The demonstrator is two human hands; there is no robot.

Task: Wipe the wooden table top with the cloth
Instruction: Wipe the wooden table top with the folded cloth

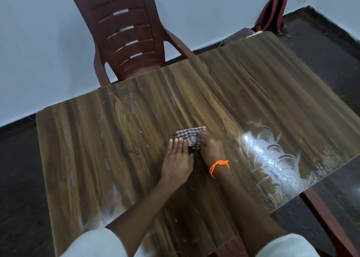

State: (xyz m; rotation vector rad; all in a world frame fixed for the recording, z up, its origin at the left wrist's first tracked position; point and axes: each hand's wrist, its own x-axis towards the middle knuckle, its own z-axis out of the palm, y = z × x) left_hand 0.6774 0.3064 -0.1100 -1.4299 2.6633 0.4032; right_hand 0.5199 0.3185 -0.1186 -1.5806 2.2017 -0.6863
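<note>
A small checked cloth (190, 136), folded into a pad, lies near the middle of the wooden table top (109, 140). My left hand (178, 159) rests flat with its fingertips on the cloth's near left edge. My right hand (211, 148), with an orange band at the wrist, presses on the cloth's right side, fingers curled over it. The cloth's near part is hidden between the two hands. A wet, streaky sheen (270, 157) covers the table's right side, and small droplets (107, 163) run in a line along its left side.
A dark red plastic chair (126, 34) stands at the table's far edge, against a pale wall. A red and black backpack (272, 13) leans on the wall at the back right. Dark floor surrounds the table.
</note>
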